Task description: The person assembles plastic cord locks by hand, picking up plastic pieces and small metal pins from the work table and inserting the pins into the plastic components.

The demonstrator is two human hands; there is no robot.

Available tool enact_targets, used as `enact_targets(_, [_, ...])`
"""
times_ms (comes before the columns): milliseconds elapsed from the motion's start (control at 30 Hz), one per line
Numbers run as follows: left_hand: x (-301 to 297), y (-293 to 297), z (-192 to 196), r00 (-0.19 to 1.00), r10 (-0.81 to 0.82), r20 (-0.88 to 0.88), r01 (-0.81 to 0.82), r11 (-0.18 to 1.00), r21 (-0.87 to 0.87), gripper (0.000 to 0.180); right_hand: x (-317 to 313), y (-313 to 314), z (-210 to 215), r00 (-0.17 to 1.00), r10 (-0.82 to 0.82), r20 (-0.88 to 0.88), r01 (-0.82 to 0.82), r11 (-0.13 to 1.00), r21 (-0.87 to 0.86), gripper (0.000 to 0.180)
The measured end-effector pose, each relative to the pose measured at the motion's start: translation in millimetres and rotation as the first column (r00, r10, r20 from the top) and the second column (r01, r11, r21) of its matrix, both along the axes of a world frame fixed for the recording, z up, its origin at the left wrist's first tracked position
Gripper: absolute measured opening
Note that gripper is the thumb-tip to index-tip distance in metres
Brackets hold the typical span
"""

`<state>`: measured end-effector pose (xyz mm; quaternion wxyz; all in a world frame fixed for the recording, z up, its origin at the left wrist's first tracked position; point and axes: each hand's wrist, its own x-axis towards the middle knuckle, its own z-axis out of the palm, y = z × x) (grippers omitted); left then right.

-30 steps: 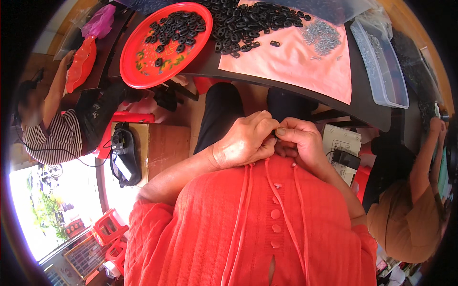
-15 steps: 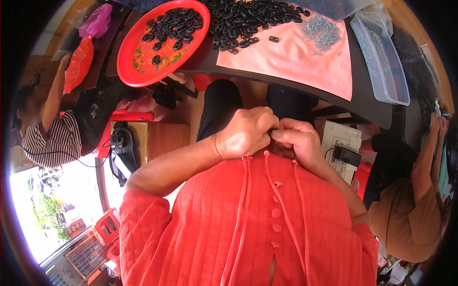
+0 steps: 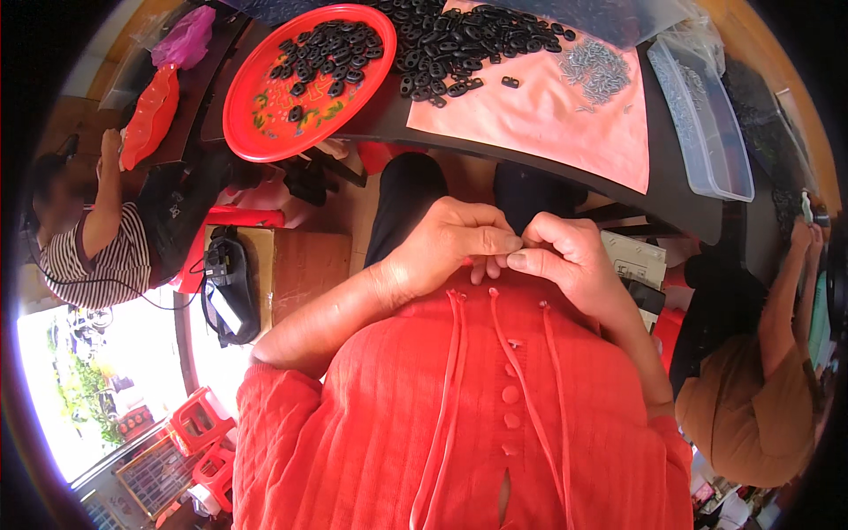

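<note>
Left hand (image 3: 446, 246) and right hand (image 3: 572, 256) come together at the thumbs on the near side of the pink cloth (image 3: 539, 124), in front of the chest. Both have their fingers curled in and thumbs forward; I cannot tell whether anything is pinched between them, since the fingers cover that spot. If some small piece is there, it could slip: the grip seems to rest on the fingertips alone, and nearer than the cloth's front edge only the lap and floor lie below. The red cords (image 3: 455, 353), hanging even nearer than that edge, might snag a finger, as their tops are near the hands.

Black pieces (image 3: 437, 55) are heaped on the cloth's far left part and spill past it onto the table (image 3: 389, 119); a sleeve or a tug at the cloth could scatter them. Screws (image 3: 596, 72) lie loose on the cloth's far right part, so the same tug might send them rolling. Left of the cloth, the red tray (image 3: 269, 99) looks to overhang the table; a knock there could tip it.
</note>
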<state>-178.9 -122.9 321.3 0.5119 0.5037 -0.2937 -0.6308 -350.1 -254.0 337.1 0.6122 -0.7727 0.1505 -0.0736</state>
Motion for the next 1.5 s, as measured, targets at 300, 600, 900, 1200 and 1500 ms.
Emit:
enact_targets(300, [-8,-11,7,0.944,0.151,-0.294,-0.147,0.988,0.035,0.019,2,-4,10,0.990,-0.060,0.127,0.055,0.998,0.039,0.023])
enact_targets(600, [-13,-13,12,0.871,0.265,-0.413,-0.271,0.962,0.045,0.019,7,1,4,0.897,-0.069,0.436,0.332,0.758,-0.562,0.035])
enact_targets(900, [-13,-19,6,0.838,0.230,-0.495,-0.253,0.967,0.021,0.019,7,-4,-3,0.880,-0.052,0.473,0.332,0.780,-0.531,0.031])
enact_targets(1200, [-15,-19,8,0.880,0.250,-0.405,-0.267,0.964,0.016,0.017,4,-9,7,0.916,-0.025,0.401,0.222,0.863,-0.453,0.034])
enact_targets(1500, [-22,-17,8,0.848,0.329,-0.416,-0.370,0.929,-0.020,0.017,8,-4,-5,0.896,-0.053,0.442,0.330,0.744,-0.581,0.035])
